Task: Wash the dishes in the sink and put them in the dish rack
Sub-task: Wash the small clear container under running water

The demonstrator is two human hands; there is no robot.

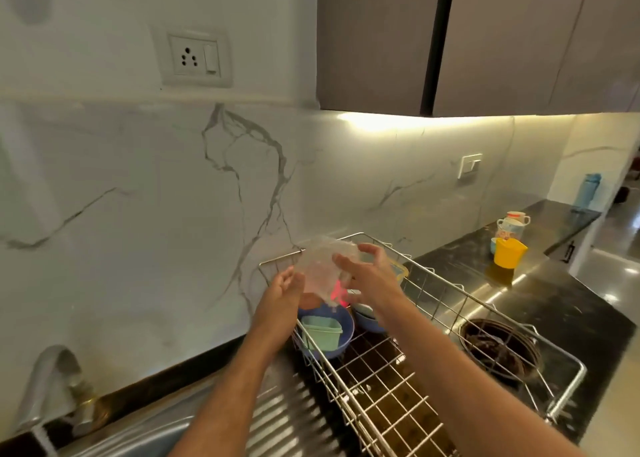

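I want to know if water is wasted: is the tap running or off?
Running. A white stream of water falls from the spout of the tap at lower left, toward the sink.

Black counter (pixel 540 285): wire dish rack (pixel 433 321), yellow cup (pixel 509 252), stacked mugs (pixel 512 223), blue bottle (pixel 587 190).

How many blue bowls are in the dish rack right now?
2. One blue bowl sits at the rack's far left with a green container in it; a second blue bowl lies just right of it, partly behind the right forearm. More may be hidden behind the hands.
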